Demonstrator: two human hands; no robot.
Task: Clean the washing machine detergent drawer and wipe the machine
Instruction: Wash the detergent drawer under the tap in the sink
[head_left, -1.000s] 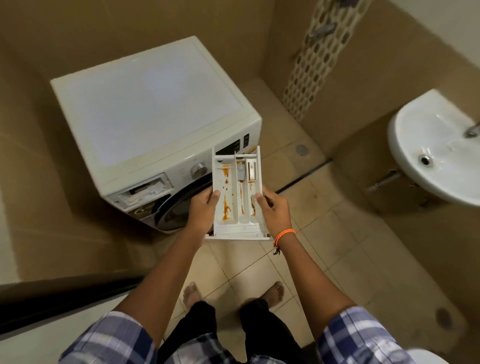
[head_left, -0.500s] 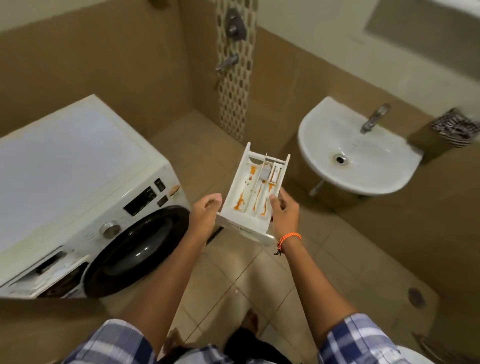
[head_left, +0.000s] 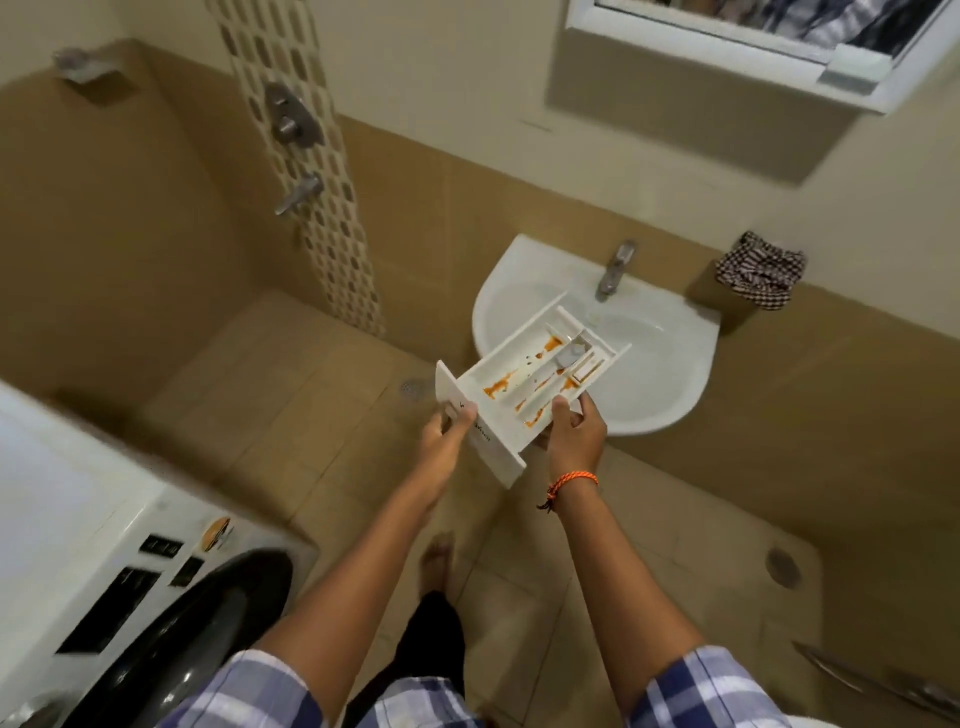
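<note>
1. The left hand (head_left: 445, 434) grips the front panel of the detergent drawer (head_left: 524, 389).
2. The right hand (head_left: 575, 428) grips its side.
3. The orange-stained drawer hangs over the sink's (head_left: 670, 384) near edge.
4. The washing machine (head_left: 104, 551) stands at lower left.

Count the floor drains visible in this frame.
2. One floor drain lies just left of the detergent drawer; another floor drain sits near the right wall. Others may be hidden.
</note>
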